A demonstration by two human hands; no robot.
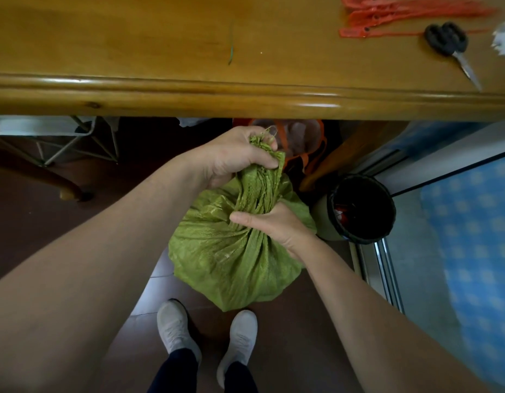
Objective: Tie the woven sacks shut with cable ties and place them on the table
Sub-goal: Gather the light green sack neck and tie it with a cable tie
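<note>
You are holding the sack on the floor by the table. Your left hand is clenching the top of the gathered neck and your right hand is squeezing it lower down. The ties are lying well apart on the table, so letting go to reach one is risking the neck springing open.

Open wood runs across the left and middle of the tabletop, broken only by a thin green strand; red cable ties, black scissors and a white scrap crowd its right end. On the floor, a black bin stands just right of the green sack, shoes close behind.
</note>
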